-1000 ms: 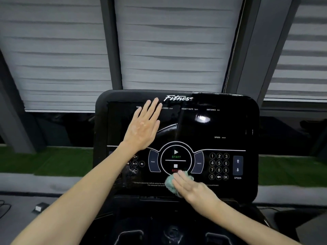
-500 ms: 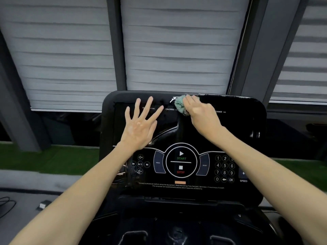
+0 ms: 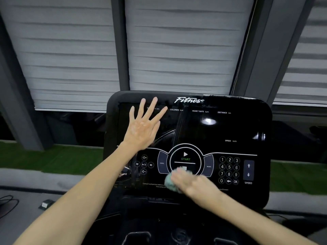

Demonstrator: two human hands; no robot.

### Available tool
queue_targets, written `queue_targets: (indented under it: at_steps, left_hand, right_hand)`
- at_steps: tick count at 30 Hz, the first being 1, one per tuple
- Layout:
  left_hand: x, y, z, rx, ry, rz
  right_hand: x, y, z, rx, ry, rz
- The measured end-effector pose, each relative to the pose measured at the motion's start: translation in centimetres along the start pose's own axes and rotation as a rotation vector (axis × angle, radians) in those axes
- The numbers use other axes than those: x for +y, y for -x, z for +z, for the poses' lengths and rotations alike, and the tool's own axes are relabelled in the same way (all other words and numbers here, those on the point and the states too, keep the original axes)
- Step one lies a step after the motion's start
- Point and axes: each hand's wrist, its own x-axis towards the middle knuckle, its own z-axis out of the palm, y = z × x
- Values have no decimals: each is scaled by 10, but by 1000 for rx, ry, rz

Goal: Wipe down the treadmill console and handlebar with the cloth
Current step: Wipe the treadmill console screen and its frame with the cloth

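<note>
The black glossy treadmill console [image 3: 230, 128] fills the middle of the view, with a round START/STOP dial, a number keypad and SPEED arrows. My left hand [image 3: 143, 126] lies flat on the upper left of the console with its fingers spread. My right hand [image 3: 192, 183] holds a bunched pale green cloth [image 3: 170, 183] against the lower centre of the panel, over the STOP button; the hand is motion-blurred. The handlebar is not clearly visible; only dark moulded parts show below the console.
Grey window blinds [image 3: 177, 50] and dark frame posts stand behind the console. A strip of green turf [image 3: 53, 158] runs along the floor beyond. A small box [image 3: 45, 204] and a black cable [image 3: 7, 204] lie on the grey floor at the left.
My right hand with the cloth went from the bottom centre up to the console's top edge, then swept back down to the STOP button. My left hand stayed flat, fingers spreading wider.
</note>
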Motion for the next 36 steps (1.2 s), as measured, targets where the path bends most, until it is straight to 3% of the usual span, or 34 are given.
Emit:
queue_targets:
  at_steps: [5,8,12,21,28,30,33,36]
  left_hand:
    - [0,0,-1,-17,2,-10]
    - [1,1,-1,-23,14,-11]
    - [1,0,-2,-13,38,-12]
    - [4,0,-3,-28,58,-40]
    - [12,1,-26,-144,124,-69]
    - [16,5,-34,-112,168,-58]
    - [21,11,-44,-33,410,-13]
    - [30,16,-57,-265,875,-81]
  right_hand:
    - [77,-81,-50,149,134,323]
    - [113,-118,-74,195,229,388]
    - [103,-119,-60,221,253,381]
    - [-14,-34,1,75,79,187]
    - [-54,-5,16,-143,53,101]
    - [-52,-13,0,-203,-106,195]
    - [-29,-27,-33,-114,-608,485]
    - [-4,-38,-76,84,-1102,743]
